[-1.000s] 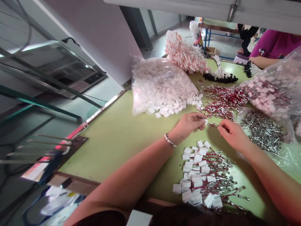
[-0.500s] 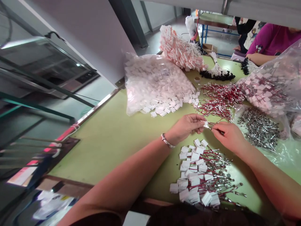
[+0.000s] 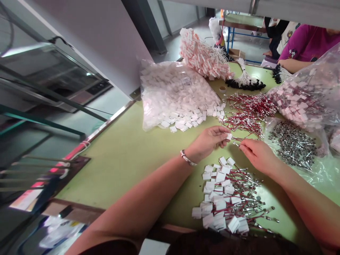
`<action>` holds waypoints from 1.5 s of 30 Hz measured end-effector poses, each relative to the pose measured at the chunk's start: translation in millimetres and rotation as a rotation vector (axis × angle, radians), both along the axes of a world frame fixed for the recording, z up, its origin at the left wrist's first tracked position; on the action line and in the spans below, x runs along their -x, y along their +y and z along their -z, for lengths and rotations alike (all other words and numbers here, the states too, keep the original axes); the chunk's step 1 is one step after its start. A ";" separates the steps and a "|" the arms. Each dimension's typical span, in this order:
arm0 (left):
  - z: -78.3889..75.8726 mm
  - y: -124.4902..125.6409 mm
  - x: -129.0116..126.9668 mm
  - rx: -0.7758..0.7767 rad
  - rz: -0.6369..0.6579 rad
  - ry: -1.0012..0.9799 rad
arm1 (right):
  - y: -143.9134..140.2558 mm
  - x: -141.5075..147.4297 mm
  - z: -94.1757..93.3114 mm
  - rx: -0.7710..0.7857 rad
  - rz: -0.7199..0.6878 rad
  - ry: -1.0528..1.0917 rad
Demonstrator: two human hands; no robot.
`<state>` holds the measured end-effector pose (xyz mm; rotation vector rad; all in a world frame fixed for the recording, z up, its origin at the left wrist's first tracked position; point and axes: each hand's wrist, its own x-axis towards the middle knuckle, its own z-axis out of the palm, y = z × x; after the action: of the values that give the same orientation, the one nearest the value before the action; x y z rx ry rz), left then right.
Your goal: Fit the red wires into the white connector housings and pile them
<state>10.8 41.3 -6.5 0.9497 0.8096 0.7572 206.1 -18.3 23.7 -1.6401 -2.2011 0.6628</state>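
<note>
Between the fingertips of my left hand (image 3: pixel 211 141) is a small white plastic housing (image 3: pixel 228 136), with thin red wire running from it to the right. My right hand (image 3: pixel 257 153) is closed in a pinch on a wire lead with a metal tip (image 3: pixel 235 143), which points left just apart from the housing. Whether that lead joins the red wire is hidden by the fingers. Below both hands lies a stack of white housings with red wires (image 3: pixel 220 177), their metal ends toward the right. Behind my hands is a pile of loose red wires (image 3: pixel 245 122).
A clear bag of white housings (image 3: pixel 177 88) spills onto the green table (image 3: pixel 111 170). Farther back are pinkish-white bundled parts (image 3: pixel 203 56) and black-tipped white cables (image 3: pixel 244 79). Small metal parts (image 3: pixel 293 145) and another filled bag (image 3: pixel 300 99) stand right. A person in purple (image 3: pixel 305 44) sits opposite.
My left hand has shifted slightly left with the white housing. The metal tip in my right hand, close against the housing before, now shows a small gap from it.
</note>
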 end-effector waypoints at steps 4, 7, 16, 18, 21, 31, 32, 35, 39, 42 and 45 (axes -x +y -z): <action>-2.5 -4.8 -1.7 0.051 0.094 -0.140 | -1.6 5.2 -0.3 0.380 0.109 0.484; -3.5 -6.0 -2.0 0.046 0.108 -0.162 | -3.2 6.3 -0.9 0.610 0.193 0.722; -4.3 -3.2 -0.9 -0.091 0.104 -0.048 | -2.6 1.2 -2.3 0.826 0.200 0.869; -3.2 -2.6 -0.5 -0.105 0.114 -0.036 | -2.6 1.3 -3.4 0.822 0.199 0.877; -3.1 -2.7 -0.1 -0.134 0.150 -0.026 | -2.8 1.9 -3.5 0.836 0.192 0.884; -10.2 -12.3 -7.0 -0.253 0.198 0.217 | -5.7 10.9 5.4 0.718 0.275 0.763; -9.3 -12.6 -7.6 -0.236 0.192 0.202 | -6.2 12.0 6.3 0.657 0.282 0.739; -5.9 -12.4 -8.6 -0.211 0.183 0.148 | -6.7 14.0 9.4 0.519 0.274 0.665; -3.8 -13.5 -9.6 -0.229 0.188 0.171 | -5.9 15.1 14.5 0.431 0.243 0.559; -5.3 -14.4 -10.0 -0.302 0.157 0.259 | -5.0 14.8 16.8 0.336 0.236 0.448; -8.6 -12.9 -9.1 -0.335 0.177 0.259 | -4.2 13.4 15.2 0.243 0.175 0.414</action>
<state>19.9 28.4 2.1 1.4230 0.8234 0.6332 192.6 -22.5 8.5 -1.6051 -1.7175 1.1380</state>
